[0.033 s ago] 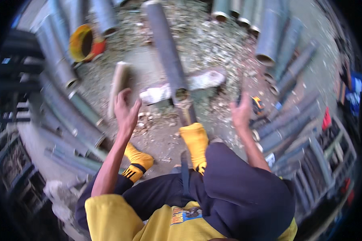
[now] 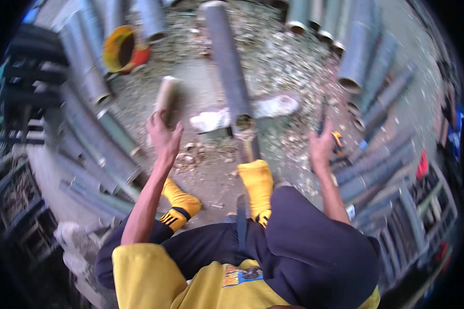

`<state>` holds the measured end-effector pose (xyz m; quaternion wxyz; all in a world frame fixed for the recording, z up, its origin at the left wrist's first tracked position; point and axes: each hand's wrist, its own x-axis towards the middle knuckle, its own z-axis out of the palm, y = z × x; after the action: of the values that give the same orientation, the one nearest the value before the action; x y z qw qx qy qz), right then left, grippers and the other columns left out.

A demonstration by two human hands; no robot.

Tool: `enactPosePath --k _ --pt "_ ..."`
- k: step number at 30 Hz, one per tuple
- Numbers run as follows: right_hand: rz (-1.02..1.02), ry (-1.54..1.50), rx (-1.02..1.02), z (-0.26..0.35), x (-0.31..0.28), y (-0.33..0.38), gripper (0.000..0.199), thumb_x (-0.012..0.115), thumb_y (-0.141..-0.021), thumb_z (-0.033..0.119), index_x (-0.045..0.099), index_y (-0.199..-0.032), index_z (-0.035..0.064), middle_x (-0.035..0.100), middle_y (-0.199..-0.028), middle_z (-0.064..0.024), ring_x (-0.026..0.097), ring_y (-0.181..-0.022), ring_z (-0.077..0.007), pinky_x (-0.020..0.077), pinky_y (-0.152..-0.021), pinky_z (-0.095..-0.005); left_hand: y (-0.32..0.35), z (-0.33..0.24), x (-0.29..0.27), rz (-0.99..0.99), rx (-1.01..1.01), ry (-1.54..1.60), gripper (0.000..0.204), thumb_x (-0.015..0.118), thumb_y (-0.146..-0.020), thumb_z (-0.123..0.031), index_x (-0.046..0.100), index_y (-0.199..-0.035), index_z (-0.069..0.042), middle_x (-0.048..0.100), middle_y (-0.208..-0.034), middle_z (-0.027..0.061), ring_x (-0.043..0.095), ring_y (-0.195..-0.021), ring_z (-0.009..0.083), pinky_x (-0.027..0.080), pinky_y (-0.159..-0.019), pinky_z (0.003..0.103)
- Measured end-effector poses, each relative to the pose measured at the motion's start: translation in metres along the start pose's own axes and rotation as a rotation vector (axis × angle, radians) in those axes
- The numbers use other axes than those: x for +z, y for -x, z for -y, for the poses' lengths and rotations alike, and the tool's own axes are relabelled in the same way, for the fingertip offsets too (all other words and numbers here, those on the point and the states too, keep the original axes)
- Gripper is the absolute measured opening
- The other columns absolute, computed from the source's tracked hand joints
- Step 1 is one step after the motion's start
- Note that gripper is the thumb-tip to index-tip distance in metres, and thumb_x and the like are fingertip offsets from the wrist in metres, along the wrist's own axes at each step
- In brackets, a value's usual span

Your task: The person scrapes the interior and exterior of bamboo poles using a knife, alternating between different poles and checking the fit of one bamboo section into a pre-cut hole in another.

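Note:
My left hand (image 2: 165, 141) reaches with thumb and fingers apart to the lower end of a short pale wooden piece (image 2: 167, 92). Its fingers overlap that end, with no firm grip visible. On the other side, my right hand (image 2: 322, 147) is blurred beside a slim dark tool (image 2: 322, 110); whether the fingers close around it is unclear. Between the hands a thick bamboo pole (image 2: 227, 62) points away from me, resting across a whitish crosspiece (image 2: 276, 105). Its hollow near end lies just beyond my foot in a yellow sock (image 2: 255, 180).
Many bamboo poles (image 2: 100, 134) fan out on the left, with more (image 2: 353, 67) at right. Pale chips (image 2: 288, 56) litter the ground. A yellow-rimmed cylinder (image 2: 119, 49) lies far left. A yellow-and-black tape measure (image 2: 338, 141) is by my right hand. A rack (image 2: 412, 226) stands right.
My left hand has come up onto the lower end of the pale wooden piece, which it was beside before. The whole view has shifted slightly; my right hand stays near the dark tool.

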<state>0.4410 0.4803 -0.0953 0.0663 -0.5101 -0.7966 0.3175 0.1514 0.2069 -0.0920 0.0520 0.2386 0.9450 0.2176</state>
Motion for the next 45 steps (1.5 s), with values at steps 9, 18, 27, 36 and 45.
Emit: enactPosePath --k 9,18,27,36,45 --pt "-0.303 0.102 -0.072 -0.049 0.026 -0.020 0.058 0.061 -0.080 0.010 0.036 -0.130 -0.0058 0.057 -0.109 -0.0260 0.056 -0.097 -0.0409 0.0428 -0.084 -0.0445 -0.010 0.079 0.002 0.345 -0.412 0.166 0.069 0.074 -0.063 -0.030 0.047 -0.119 0.000 0.055 -0.113 0.0214 0.059 -0.097 0.0318 0.049 -0.083 0.040" --pt "0.840 -0.901 0.039 0.106 0.028 0.069 0.063 0.070 -0.082 0.026 0.042 -0.133 0.0016 0.059 -0.112 -0.0101 0.058 -0.097 -0.0162 0.0477 -0.084 -0.0300 0.056 -0.091 0.000 0.631 -0.549 1.781 0.052 0.061 -0.073 -0.024 0.048 -0.116 0.001 0.059 -0.109 0.0163 0.060 -0.096 0.0264 0.049 -0.087 0.041" --pt "0.509 -0.290 -0.268 0.111 0.026 0.085 0.066 0.074 -0.074 0.027 0.044 -0.126 -0.0027 0.058 -0.111 -0.0136 0.060 -0.097 -0.0239 0.0470 -0.086 -0.0343 0.020 -0.094 0.013 0.408 -0.676 1.741 0.053 0.057 -0.084 -0.044 0.051 -0.111 0.001 0.063 -0.093 0.0163 0.061 -0.090 0.0260 0.048 -0.086 0.041" --pt "0.650 -0.569 -0.257 0.131 0.046 0.089 0.071 0.070 -0.077 0.030 0.039 -0.131 -0.0028 0.058 -0.114 -0.0159 0.057 -0.103 -0.0275 0.0432 -0.092 -0.0382 0.022 -0.013 0.027 -0.136 -0.608 0.702 0.059 0.069 -0.078 -0.030 0.047 -0.123 0.001 0.053 -0.119 0.0167 0.052 -0.106 0.0268 0.042 -0.088 0.040" --pt "0.667 -0.434 -0.374 0.135 0.048 0.080 0.047 0.064 -0.082 0.007 0.052 -0.127 0.0033 0.061 -0.106 -0.0122 0.061 -0.087 -0.0159 0.0494 -0.074 -0.0282 0.021 0.177 0.000 -0.384 -1.051 0.138 0.056 0.073 -0.071 -0.026 0.053 -0.115 0.001 0.057 -0.102 0.0167 0.054 -0.097 0.0305 0.042 -0.089 0.039"
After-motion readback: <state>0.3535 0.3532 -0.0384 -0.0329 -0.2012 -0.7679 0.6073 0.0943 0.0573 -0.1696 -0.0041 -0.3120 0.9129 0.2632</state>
